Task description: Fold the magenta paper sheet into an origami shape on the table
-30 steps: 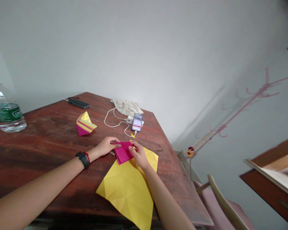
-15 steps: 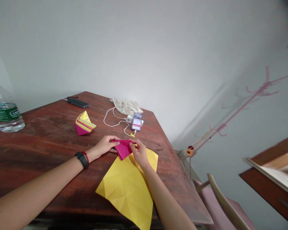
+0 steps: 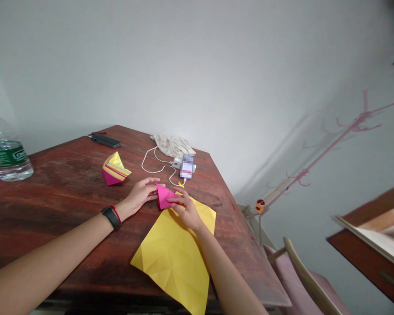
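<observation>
A small pink folded paper (image 3: 164, 196), roughly triangular and raised toward its upper left corner, is between my two hands. My right hand (image 3: 185, 209) pinches it at its right end, fingers on top of the paper. At its left edge is my left hand (image 3: 139, 197), fingers spread, the upper finger stretched out beyond the corner; some fingertips are partly hidden by the paper. Under my right hand and forearm lies a large creased yellow sheet (image 3: 174, 258), reaching over the table's front edge. A pink and yellow folded paper stack (image 3: 114, 169) lies farther back on the left.
The dark wooden table (image 3: 68, 192) holds a water bottle (image 3: 8, 153) at left, a black power bank (image 3: 105, 140), a white cloth (image 3: 174, 145) and a phone (image 3: 187, 167) on a white cable. A chair (image 3: 302, 271) and a pink coat rack (image 3: 331, 135) stand at right.
The pink paper has been turned and its shape now looks more pointed, with a lighter face showing. My left fingers have loosened and spread; my right hand has shifted slightly left.
</observation>
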Motion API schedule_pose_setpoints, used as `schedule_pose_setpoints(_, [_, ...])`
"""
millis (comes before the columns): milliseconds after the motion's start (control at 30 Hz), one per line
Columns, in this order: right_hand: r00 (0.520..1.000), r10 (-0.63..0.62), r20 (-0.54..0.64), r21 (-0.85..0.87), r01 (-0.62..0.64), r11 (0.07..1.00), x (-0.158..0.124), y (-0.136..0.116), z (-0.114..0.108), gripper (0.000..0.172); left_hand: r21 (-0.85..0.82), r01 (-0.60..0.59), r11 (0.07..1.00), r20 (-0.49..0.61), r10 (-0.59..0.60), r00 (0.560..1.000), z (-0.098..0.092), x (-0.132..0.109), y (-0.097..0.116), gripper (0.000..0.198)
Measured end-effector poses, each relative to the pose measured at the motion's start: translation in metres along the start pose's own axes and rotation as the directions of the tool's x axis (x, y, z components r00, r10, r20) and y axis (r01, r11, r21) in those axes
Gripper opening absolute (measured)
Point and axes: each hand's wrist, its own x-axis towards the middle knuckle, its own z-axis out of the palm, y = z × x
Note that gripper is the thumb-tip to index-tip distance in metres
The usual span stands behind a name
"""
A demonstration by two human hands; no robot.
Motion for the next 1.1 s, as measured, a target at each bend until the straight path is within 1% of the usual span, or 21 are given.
schedule_pose_setpoints(100, [0.998,0.051,-0.039,-0.026,-0.052,0.998,0.001,0.001,0.003,0.012,0.015,-0.031,0.999,0.07,0.03,0.997,0.003,-0.003,0.0,0.035])
schedule_pose_setpoints(133, [0.995,0.08,-0.056,-0.03,-0.082,0.996,0.001,0.002,0.004,0.012,0.018,-0.032,0.999,0.101,0.031,0.994,0.004,-0.004,0.0,0.036])
schedule_pose_setpoints(167, [0.992,0.11,-0.068,-0.019,-0.112,0.994,0.001,0.002,0.006,0.014,0.02,-0.032,0.999,0.13,0.029,0.991,0.005,-0.005,-0.001,0.036])
schedule_pose_setpoints(233, [0.985,0.162,-0.065,0.061,-0.158,0.986,0.001,0.003,0.008,0.025,0.025,-0.025,0.999,0.167,0.021,0.986,0.006,-0.006,-0.001,0.037])
schedule_pose_setpoints(300, [0.982,0.185,-0.037,0.172,-0.177,0.969,0.001,0.004,0.01,0.038,0.028,-0.018,0.999,0.175,0.012,0.984,0.007,-0.007,-0.002,0.039])
schedule_pose_setpoints(367, [0.98,0.197,-0.016,0.237,-0.188,0.953,0.002,0.004,0.009,0.043,0.033,-0.013,0.999,0.173,0.008,0.985,0.007,-0.006,-0.002,0.041])
schedule_pose_setpoints(433, [0.977,0.211,-0.032,0.255,-0.196,0.947,0.003,0.004,0.008,0.04,0.074,-0.008,0.997,0.19,-0.006,0.982,0.006,-0.005,-0.004,0.045])
schedule_pose_setpoints(500, [0.974,0.218,-0.062,0.271,-0.193,0.943,0.004,0.004,0.006,0.034,0.157,-0.01,0.988,0.223,-0.025,0.974,0.005,-0.004,-0.008,0.046])
schedule_pose_setpoints(567, [0.972,0.223,-0.076,0.308,-0.19,0.932,0.005,0.005,0.005,0.032,0.253,-0.029,0.967,0.263,-0.04,0.964,0.003,-0.003,-0.013,0.042])
schedule_pose_setpoints(633, [0.968,0.245,-0.062,0.357,-0.208,0.911,0.005,0.005,0.005,0.035,0.324,-0.069,0.943,0.295,-0.031,0.955,0.001,-0.001,-0.016,0.034])
schedule_pose_setpoints(700, [0.959,0.281,-0.04,0.399,-0.242,0.884,0.006,0.004,0.006,0.037,0.378,-0.124,0.917,0.314,-0.001,0.949,-0.001,0.001,-0.018,0.028])
schedule_pose_setpoints(800, [0.947,0.32,-0.024,0.413,-0.282,0.866,0.006,0.001,0.007,0.038,0.435,-0.201,0.878,0.318,0.059,0.946,-0.004,0.003,-0.016,0.023])
schedule_pose_setpoints(867, [0.946,0.326,-0.003,0.415,-0.295,0.861,0.006,0.0,0.008,0.04,0.445,-0.23,0.866,0.322,0.085,0.943,-0.004,0.004,-0.016,0.022])
schedule_pose_setpoints(933, [0.948,0.316,0.029,0.421,-0.299,0.856,0.005,-0.001,0.008,0.042,0.42,-0.234,0.877,0.325,0.095,0.941,-0.003,0.004,-0.016,0.023])
schedule_pose_setpoints(1100, [0.947,0.309,0.082,0.466,-0.311,0.828,0.004,-0.005,0.005,0.045,0.291,-0.181,0.939,0.298,0.09,0.95,0.001,0.002,-0.019,0.031])
